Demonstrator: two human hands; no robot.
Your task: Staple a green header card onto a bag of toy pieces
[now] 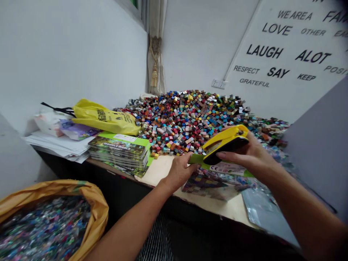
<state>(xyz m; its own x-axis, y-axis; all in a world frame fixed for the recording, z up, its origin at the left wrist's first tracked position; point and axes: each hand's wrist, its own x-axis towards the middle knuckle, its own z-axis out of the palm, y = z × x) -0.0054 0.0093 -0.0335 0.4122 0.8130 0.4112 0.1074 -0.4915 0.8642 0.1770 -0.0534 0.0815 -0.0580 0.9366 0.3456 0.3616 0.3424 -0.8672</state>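
Note:
My right hand (255, 156) is wrapped round a yellow and black stapler (227, 143), whose jaws sit over the top edge of a green card header (227, 168). Below the header hangs a clear plastic bag (209, 186) with dark printed contents. My left hand (182, 170) pinches the header's left end between thumb and fingers. Just behind both hands rises a large heap of small coloured cubes (187, 119).
A stack of printed booklets (119, 154) on green cards, a yellow drawstring bag (106, 117) and white papers (58, 143) lie at the left. Clear empty bags (266, 206) lie at the right. An orange sack (99, 197) of small wrapped pieces stands at the lower left.

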